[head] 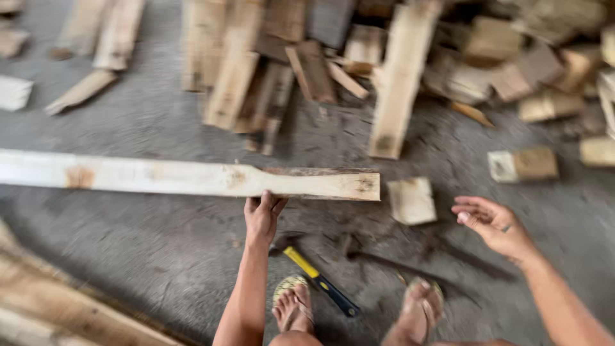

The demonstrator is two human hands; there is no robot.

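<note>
Sandalled feet (295, 307) stood nearest, before the long plank (192, 177). Hammer (318, 280) lay just behind it, within reach. Left hand (261, 214) gripped its near edge, steadying it; right hand (492, 222) hovered open, empty, beside it. Offcut pile (384, 64) lay beyond.

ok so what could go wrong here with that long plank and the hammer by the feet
The left hand grips the long plank near one end only, so its far length could swing or slip loose. The feet are in open sandals, right beside the hammer and just below the plank, so a drop would likely land on toes. The plank's rough, bark-edged end could put splinters in bare fingers. The right hand is open and holds nothing, giving no support.
</note>
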